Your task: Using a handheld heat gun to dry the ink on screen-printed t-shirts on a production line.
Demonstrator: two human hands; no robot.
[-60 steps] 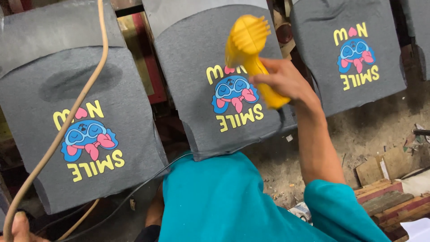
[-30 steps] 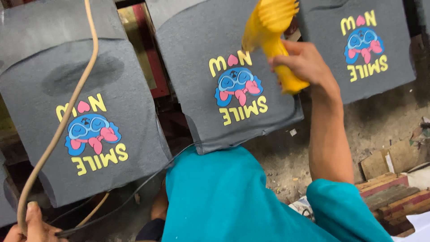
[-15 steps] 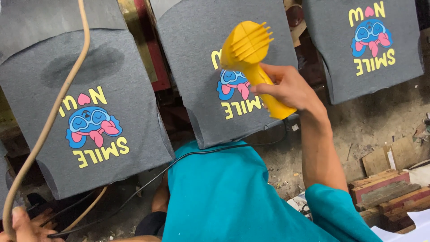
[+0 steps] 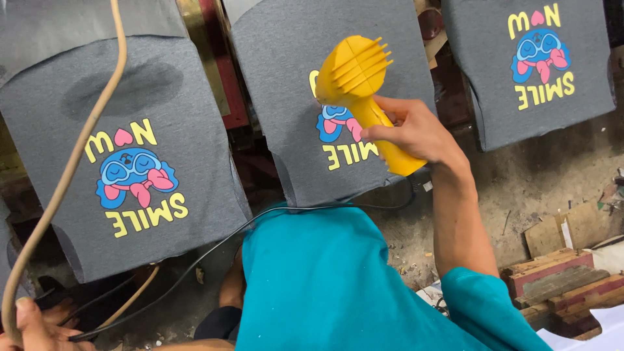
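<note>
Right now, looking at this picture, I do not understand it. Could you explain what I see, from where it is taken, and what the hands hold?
There is no machine here, only a person working with bare hands. The single picture comes from a camera on the person's head, looking down past their teal shirt.

The right hand grips the handle of a yellow blower, shaped like a hair dryer, over the middle grey shirt.

The left hand, at the bottom left corner, holds a tan hose that runs up out of view.

Three grey shirts lie stretched flat in a row; the left shirt and right shirt show the same print, a blue cartoon face with yellow letters.
</note>
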